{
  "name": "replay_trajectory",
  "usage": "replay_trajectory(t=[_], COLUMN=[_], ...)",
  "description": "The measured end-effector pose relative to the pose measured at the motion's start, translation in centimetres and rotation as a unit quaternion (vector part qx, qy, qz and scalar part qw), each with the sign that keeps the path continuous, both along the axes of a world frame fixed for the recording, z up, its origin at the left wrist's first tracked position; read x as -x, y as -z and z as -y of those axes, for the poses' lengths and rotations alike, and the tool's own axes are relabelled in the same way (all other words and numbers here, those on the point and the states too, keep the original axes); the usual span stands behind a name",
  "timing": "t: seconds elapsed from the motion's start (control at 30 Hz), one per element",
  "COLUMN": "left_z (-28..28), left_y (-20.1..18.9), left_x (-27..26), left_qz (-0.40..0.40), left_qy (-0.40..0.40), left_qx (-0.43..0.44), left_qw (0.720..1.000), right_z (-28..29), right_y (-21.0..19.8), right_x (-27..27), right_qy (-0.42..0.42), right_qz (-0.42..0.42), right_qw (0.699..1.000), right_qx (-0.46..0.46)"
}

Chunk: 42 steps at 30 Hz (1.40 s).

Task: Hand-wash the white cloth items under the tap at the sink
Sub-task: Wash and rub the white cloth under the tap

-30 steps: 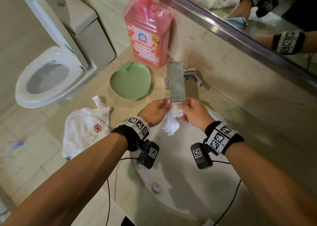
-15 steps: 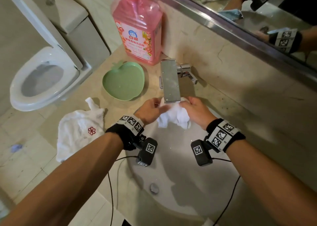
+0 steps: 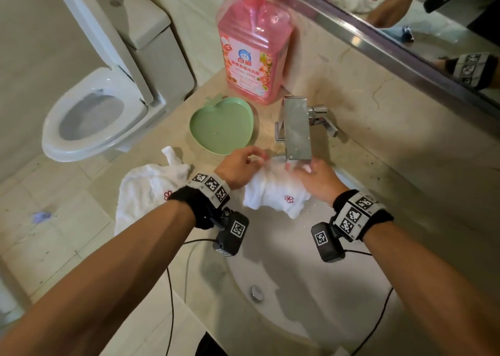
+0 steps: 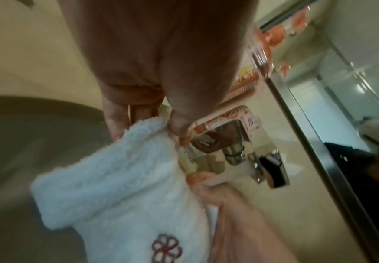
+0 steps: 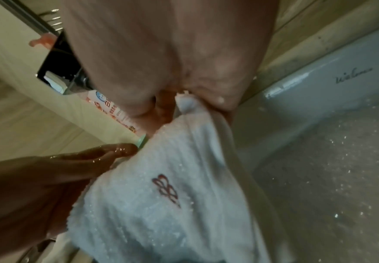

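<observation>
While the white cloth (image 3: 273,188) hangs stretched crosswise just under the tap (image 3: 297,131) over the sink (image 3: 311,288), the left hand (image 3: 238,167) and right hand (image 3: 318,178) each pinch an upper end (its flower mark facing the wrists), equally near.

The tap (image 3: 297,128) hides the right hand (image 3: 315,178) fingertips; the pink bottle (image 3: 254,50) top is cut off; both wrist views are blurred.
</observation>
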<state>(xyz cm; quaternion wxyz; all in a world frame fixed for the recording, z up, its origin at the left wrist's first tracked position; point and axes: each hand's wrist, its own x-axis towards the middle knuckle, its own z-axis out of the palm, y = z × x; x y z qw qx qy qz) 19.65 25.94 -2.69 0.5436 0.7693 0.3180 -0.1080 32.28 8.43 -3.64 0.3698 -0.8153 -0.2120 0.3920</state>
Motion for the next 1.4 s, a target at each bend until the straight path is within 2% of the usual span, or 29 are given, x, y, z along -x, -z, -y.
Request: replay_trajectory(t=[0.07,0.13,0.2,0.23,0.3,0.33,0.4,0.5,0.53,0.63,0.73,0.8,0.87,0.97,1.03,1.07,1.17,1.27,1.33,1.4], left_z=[-0.2,-0.1,0.6,1.2,2.6,3.2,3.9,4.3,4.3,4.0,3.4,3.1,2.7,2.0,1.5,1.4,0.8,0.3,0.4,0.6], left_y=[-0.5,-0.9,-1.0,-1.0,-0.6,-0.5,-0.2,0.1,0.2,0.9,1.1,1.0,0.9,0.2,-0.3,-0.5,-0.2,0.3,0.7,1.0], left_x=[-0.1,-0.3,-0.9,-1.3,-2.0,-2.3,-2.6,-3.0,-3.2,-3.6,-3.7,-3.7,-3.5,-3.2,-2.9,-2.7,-2.3,-2.4,-2.6,-2.7], left_qz=[-0.020,-0.053,-0.089,-0.104,-0.134,-0.143,-0.161,-0.181,-0.180,-0.105,-0.054,-0.026,0.008,0.028,-0.006,-0.038,-0.095,-0.142,-0.146,-0.108], left_qy=[0.007,0.044,0.078,0.102,0.181,0.219,0.247,0.272,0.282,0.295,0.272,0.249,0.251,0.267,0.269,0.257,0.212,0.222,0.237,0.246], left_qx=[0.039,0.039,0.010,-0.024,-0.137,-0.185,-0.228,-0.300,-0.322,-0.306,-0.286,-0.294,-0.300,-0.272,-0.231,-0.207,-0.153,-0.112,-0.136,-0.196], left_qw=[0.999,0.997,0.993,0.989,0.965,0.947,0.928,0.896,0.886,0.899,0.917,0.922,0.920,0.924,0.935,0.943,0.960,0.958,0.951,0.943], right_z=[0.2,0.2,-0.2,-0.3,-0.4,-0.3,-0.1,0.3,0.5,1.3,2.1,2.2,1.8,0.7,-0.2,-0.5,-1.5,-2.4,-2.2,-1.6], right_y=[-0.4,-0.5,-0.5,-0.5,-0.4,-0.5,-0.9,-1.3,-1.3,-1.2,-0.5,-0.1,0.5,1.1,1.0,0.8,0.9,0.5,-0.3,0.1], right_x=[0.2,0.1,0.3,0.5,0.4,0.3,0.0,-0.6,-0.7,-1.2,-1.7,-2.0,-2.0,-1.8,-1.5,-1.3,-0.7,-0.1,0.0,-0.4], right_qy=[-0.053,-0.181,-0.304,-0.331,-0.341,-0.327,-0.289,-0.301,-0.301,-0.275,-0.223,-0.200,-0.198,-0.194,-0.197,-0.208,-0.257,-0.266,-0.263,-0.245], right_qz=[-0.023,0.051,0.190,0.244,0.300,0.306,0.311,0.337,0.332,0.261,0.133,0.053,0.019,0.012,0.006,0.022,0.148,0.167,0.167,0.095], right_qw=[0.998,0.981,0.924,0.898,0.876,0.880,0.894,0.879,0.883,0.921,0.961,0.973,0.975,0.976,0.977,0.976,0.955,0.948,0.950,0.964], right_qx=[-0.011,0.042,0.132,0.156,0.164,0.160,0.143,0.153,0.140,0.093,0.098,0.100,0.104,0.093,0.080,0.063,0.031,0.048,-0.033,-0.036])
